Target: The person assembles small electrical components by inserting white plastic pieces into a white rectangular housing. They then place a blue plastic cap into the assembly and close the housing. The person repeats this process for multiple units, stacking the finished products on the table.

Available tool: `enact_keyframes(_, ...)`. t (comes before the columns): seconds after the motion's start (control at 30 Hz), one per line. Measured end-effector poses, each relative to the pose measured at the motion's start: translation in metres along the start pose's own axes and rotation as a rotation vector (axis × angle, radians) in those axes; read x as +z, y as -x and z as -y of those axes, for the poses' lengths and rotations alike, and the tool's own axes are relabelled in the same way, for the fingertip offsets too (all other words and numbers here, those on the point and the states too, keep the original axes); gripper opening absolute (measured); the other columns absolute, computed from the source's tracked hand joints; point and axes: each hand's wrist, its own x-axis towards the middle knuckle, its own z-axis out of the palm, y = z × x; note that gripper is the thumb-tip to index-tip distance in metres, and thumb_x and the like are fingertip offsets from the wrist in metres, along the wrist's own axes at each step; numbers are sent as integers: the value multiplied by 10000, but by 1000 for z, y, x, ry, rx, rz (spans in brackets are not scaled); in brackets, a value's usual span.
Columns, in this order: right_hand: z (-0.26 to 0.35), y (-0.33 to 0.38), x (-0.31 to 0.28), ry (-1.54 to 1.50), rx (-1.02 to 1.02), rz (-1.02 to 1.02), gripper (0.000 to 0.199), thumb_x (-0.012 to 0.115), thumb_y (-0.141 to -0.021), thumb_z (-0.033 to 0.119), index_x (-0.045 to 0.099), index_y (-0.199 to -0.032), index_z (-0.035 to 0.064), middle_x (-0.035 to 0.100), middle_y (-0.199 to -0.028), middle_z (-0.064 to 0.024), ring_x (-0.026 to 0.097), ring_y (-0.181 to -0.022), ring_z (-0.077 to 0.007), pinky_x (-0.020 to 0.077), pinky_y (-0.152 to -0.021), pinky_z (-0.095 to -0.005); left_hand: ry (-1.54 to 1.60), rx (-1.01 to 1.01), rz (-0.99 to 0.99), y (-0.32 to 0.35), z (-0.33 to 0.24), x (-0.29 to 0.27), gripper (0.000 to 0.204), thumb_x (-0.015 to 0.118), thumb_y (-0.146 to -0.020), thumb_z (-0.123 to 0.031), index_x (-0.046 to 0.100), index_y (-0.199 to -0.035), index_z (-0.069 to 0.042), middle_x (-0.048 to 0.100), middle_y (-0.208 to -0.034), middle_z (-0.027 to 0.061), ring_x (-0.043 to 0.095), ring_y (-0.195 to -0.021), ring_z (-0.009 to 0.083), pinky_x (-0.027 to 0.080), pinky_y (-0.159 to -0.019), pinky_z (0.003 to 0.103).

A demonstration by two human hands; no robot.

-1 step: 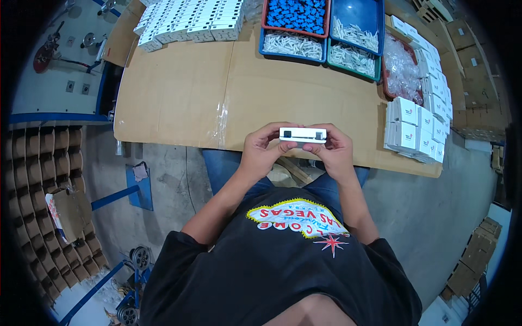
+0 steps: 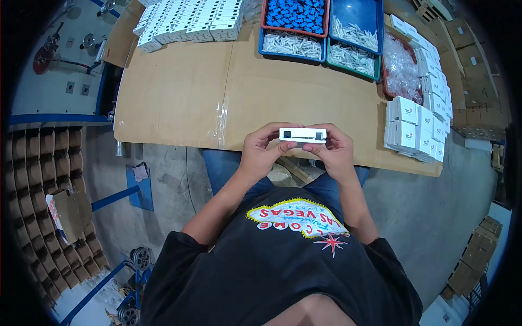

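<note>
Between my two hands, just over the table's near edge, is a small white plastic housing (image 2: 303, 133) with a dark square opening at its left and a greyish slot toward its right. My left hand (image 2: 262, 148) grips its left end, thumb underneath and fingers behind. The other end sits in my right hand (image 2: 335, 150), held the same way between thumb and fingers. Both hands are closed on it. Its far side is hidden by my fingers.
Cardboard (image 2: 174, 92) covers the table. Rows of white units (image 2: 190, 22) stand at the back left. Trays hold blue parts (image 2: 293, 14) and white pieces (image 2: 293, 46). Clear plastic bags (image 2: 401, 68) fill another tray at right, beside stacked white boxes (image 2: 416, 130).
</note>
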Motion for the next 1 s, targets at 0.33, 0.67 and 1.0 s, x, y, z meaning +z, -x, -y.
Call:
enact_keyframes(0.33, 3, 4, -1, 78, -45, -24, 365, 846, -855, 30, 704, -1189, -7, 749, -1107, -87, 696, -1066, -153, 546, -973, -316, -52, 59, 22, -2, 4, 3, 368, 774, -919, -35, 675, -1273, -10, 734, -1257, 119, 686, -1170, 194, 531, -1050, 361)
enact_keyframes(0.67, -1, 4, -3, 23, -88, -13, 371, 832, -852, 3, 704, -1200, -10, 749, -1143, -86, 695, -1087, -165, 536, -1001, -325, -43, 108, 29, -1, 3, 5, 395, 787, -908, -40, 662, -1280, 3, 726, -1275, 135, 673, -1214, 210, 515, -1072, 368)
enact_keyframes(1.0, -5, -2, -6, -58, -81, 50, 390, 830, -839, -22, 687, -1202, -11, 720, -1212, -93, 671, -1142, -167, 519, -1022, -323, -139, 59, 24, 3, 1, 2, 379, 787, -892, -2, 694, -1259, 2, 741, -1245, 129, 676, -1188, 194, 516, -1051, 335)
